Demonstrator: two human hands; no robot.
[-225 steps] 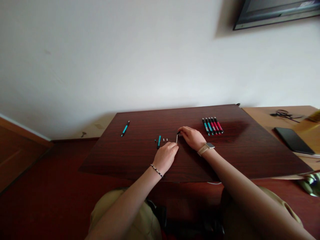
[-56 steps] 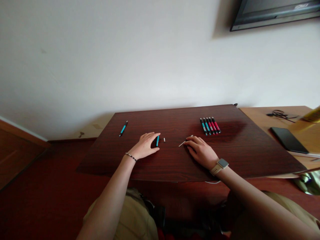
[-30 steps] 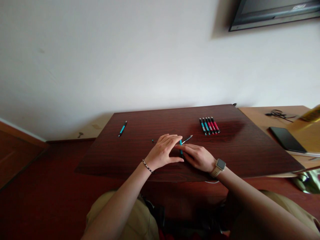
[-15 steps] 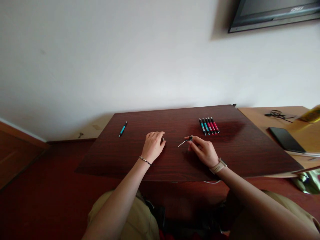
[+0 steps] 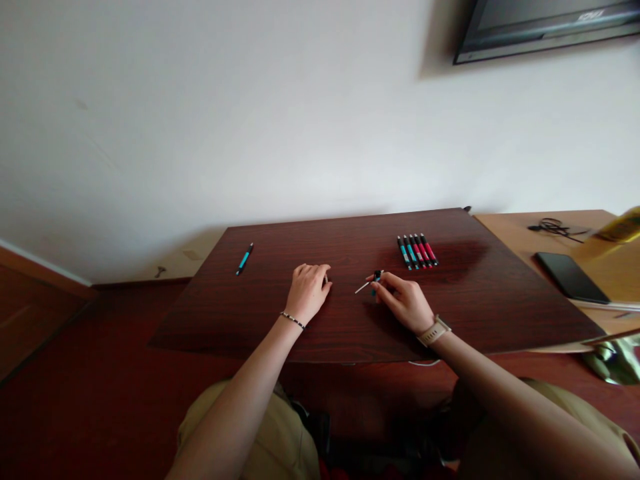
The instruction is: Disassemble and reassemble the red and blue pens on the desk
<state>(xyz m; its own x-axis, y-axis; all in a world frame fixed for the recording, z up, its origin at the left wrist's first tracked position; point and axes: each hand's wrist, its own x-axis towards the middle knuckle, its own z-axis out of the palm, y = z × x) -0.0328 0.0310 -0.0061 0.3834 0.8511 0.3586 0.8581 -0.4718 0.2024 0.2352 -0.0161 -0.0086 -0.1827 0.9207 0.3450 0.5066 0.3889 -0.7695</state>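
My right hand (image 5: 406, 300) is closed at the fingertips over the dark table (image 5: 345, 333). It pinches parts of a pen: a thin whitish pen refill (image 5: 363, 288) points left and down, and a black and teal pen barrel piece (image 5: 377, 274) shows at the fingers. To the left, my left hand (image 5: 307, 290) rests low over the table, fingers curled towards the thumb. Something small and pale shows between thumb and forefinger, too small to name. Beyond my right hand lies a row of several teal and pink pens (image 5: 417, 251). A single teal pen (image 5: 245, 259) lies far left.
A light wooden table (image 5: 510, 230) adjoins on the right, bearing a black phone (image 5: 571, 277), a coiled black cable (image 5: 555, 227) and a yellow object (image 5: 623, 227). A white wall (image 5: 250, 120) stands behind, with a screen (image 5: 550, 30) mounted at upper right.
The pen parts in my right hand have turned, and a teal section now shows below the black one. My left hand has barely shifted. The pens on the table lie as before.
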